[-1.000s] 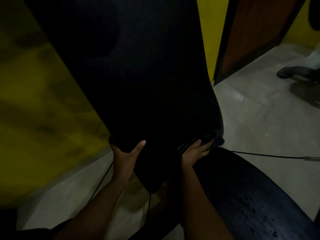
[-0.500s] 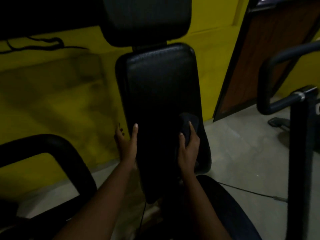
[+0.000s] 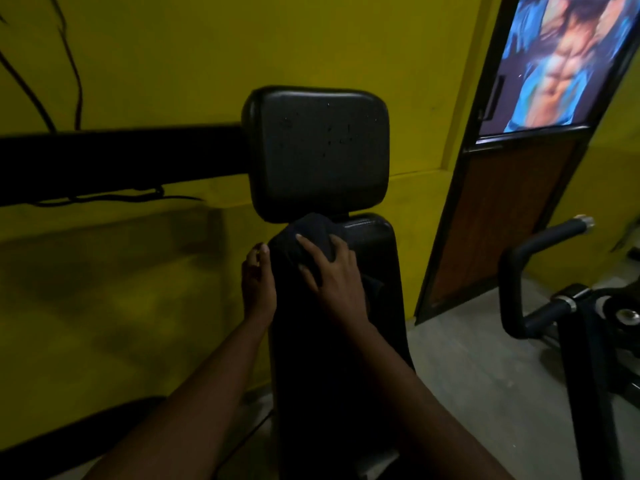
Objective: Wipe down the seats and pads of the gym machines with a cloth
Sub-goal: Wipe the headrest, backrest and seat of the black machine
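A tall black back pad [image 3: 374, 271] stands upright in front of me, with a square black head pad [image 3: 317, 150] above it, speckled with droplets. A dark cloth [image 3: 308, 237] lies bunched at the top left of the back pad. My right hand [image 3: 332, 271] presses flat on the cloth, fingers spread. At the pad's left edge, level with the cloth, my left hand [image 3: 258, 282] holds the side with its fingers behind the edge and its thumb up along the front.
A yellow wall [image 3: 138, 271] is close behind the machine, crossed by a black bar [image 3: 117, 161] on the left. A door with a poster [image 3: 540, 133] stands at the right. Black handlebars [image 3: 540, 251] of another machine rise at the right over grey floor.
Both hands have slid up the back pad from its lower end to its top. The cloth went up with my right hand and now sits just below the head pad.
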{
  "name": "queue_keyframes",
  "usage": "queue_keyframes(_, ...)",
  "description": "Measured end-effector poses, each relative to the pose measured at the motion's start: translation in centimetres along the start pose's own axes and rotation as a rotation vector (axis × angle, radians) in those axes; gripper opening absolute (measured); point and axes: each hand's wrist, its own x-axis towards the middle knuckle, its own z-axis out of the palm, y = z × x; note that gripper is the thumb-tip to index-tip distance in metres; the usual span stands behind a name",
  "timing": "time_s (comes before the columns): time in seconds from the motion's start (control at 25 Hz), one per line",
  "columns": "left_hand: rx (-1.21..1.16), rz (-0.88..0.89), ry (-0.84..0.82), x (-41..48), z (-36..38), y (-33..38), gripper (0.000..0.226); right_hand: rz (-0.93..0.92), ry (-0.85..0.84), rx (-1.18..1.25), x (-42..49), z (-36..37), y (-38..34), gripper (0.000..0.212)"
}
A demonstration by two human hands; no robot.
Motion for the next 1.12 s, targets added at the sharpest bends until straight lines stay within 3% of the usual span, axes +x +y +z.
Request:
queue_keyframes(0.12, -0.049, -0.036, -0.053, 0.5, 1.0, 0.0, 0.051, -0.065, 0.043, -0.219, 1.6, 1.4, -0.6, 0.049)
queue_keyframes(0.24, -0.022, 0.029, 0.015, 0.1, 1.9, -0.1, 0.048, -0.079, 0.031, -0.308, 2.3, 1.4, 0.7, 0.049)
queue_keyframes(0.4, 0.008, -0.003, 0.01, 0.2, 2.0, -0.1, 0.048, 0.159, -0.006, -0.303, 3.8, 0.0, 4.9, 0.053)
queue_keyframes(0.52, 0.005, 0.062, 0.007, -0.1, 2.1, -0.1, 0.05, 0.337, 0.071, -0.199, 4.3, -0.9, 5.4, 0.051)
queue_keyframes(0.64, 0.024, 0.098, 0.04, 0.1, 2.1, -0.3, 0.067, 0.248, 0.019, -0.161, 3.3, 0.7, 1.0, 0.052)
queue_keyframes(0.72, 0.046, 0.078, 0.044, 0.1, 2.4, -0.1, 0.063, 0.148, -0.005, -0.191, 2.7, 1.4, -0.2, 0.057)
queue_keyframes(0.88, 0.041, 0.022, -0.04, -0.5, 1.8, 0.1, 0.055, 0.261, -0.023, -0.158, 3.6, 0.3, 2.7, 0.051)
queue_keyframes(1.04, 0.151, 0.167, -0.077, -3.8, 0.8, -0.3, 0.07, 0.27, -0.005, -0.147, 4.3, -0.6, 5.2, 0.05)
queue_keyframes(1.12, 0.255, 0.372, -0.055, -5.2, 1.0, -0.3, 0.076, 0.268, 0.03, -0.119, 4.8, -1.3, 6.4, 0.048)
